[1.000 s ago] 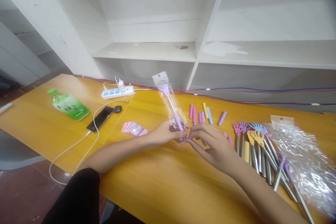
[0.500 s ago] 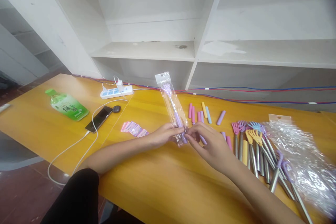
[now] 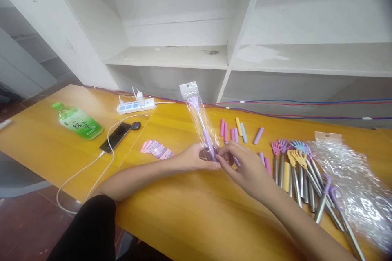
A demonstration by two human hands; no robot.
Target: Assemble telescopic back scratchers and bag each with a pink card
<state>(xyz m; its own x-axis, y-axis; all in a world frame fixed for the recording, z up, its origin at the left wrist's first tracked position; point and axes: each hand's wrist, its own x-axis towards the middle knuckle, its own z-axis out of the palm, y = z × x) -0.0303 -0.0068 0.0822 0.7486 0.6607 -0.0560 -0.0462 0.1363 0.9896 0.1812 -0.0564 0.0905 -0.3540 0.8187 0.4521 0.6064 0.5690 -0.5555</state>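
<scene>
A purple back scratcher (image 3: 209, 140) with a hand-shaped head lies inside a clear plastic bag (image 3: 189, 89), tilted with its head end up and away from me. My left hand (image 3: 196, 158) is closed round the bag's lower end, its thumb stretched along the bottom edge and its other fingers partly hidden behind. My right hand (image 3: 239, 161) pinches the bag's lower right corner between thumb and fingertip, close to the left thumb. Loose coloured handle sleeves (image 3: 259, 135) lie beyond the right hand. Several unbagged back scratchers (image 3: 296, 158) with metal rods are piled to its right.
A stack of clear bags (image 3: 352, 175) lies at the far right. Small printed cards (image 3: 157, 149) are fanned out left of the bag. Further left are a phone (image 3: 115, 137) on a white cable, a green bottle (image 3: 80, 123) and a power strip (image 3: 131, 106). A white shelf (image 3: 171, 57) stands behind.
My left thumb has slid down from the bag's front to its bottom edge. My right hand keeps its pinch at the corner, and the bag has hardly moved.
</scene>
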